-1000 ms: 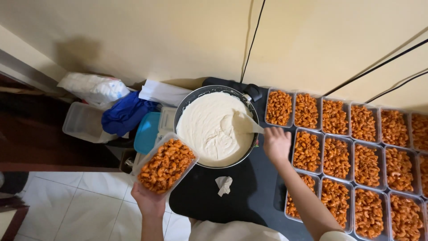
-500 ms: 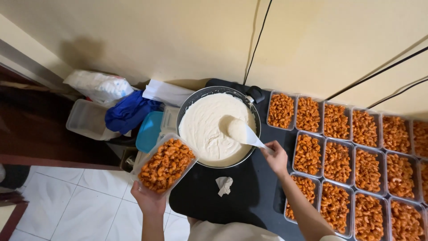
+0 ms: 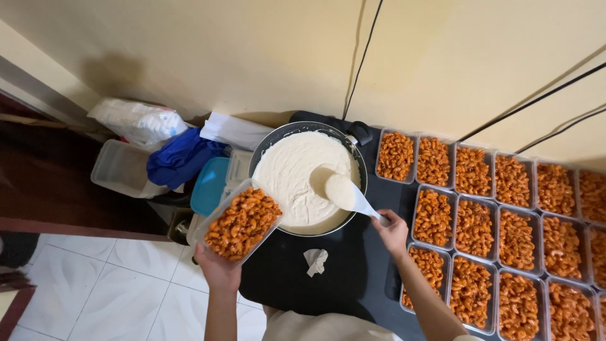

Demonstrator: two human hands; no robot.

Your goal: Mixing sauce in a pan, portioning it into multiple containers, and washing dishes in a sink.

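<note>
My left hand holds a clear rectangular container of orange macaroni, tilted against the left rim of a large dark pan. The pan is full of thick white sauce. My right hand grips the handle of a white ladle, whose bowl, coated in sauce, hovers over the right part of the pan.
Several clear containers of orange macaroni stand in rows on the black table to the right. A crumpled white tissue lies below the pan. A blue cloth, plastic bag, blue lid and empty tubs sit left. White tiled floor lies below.
My right hand has drawn back from the pan's rim and lifted the ladle out of the sauce, swinging it toward the pan's centre. The container in my left hand has stayed put.
</note>
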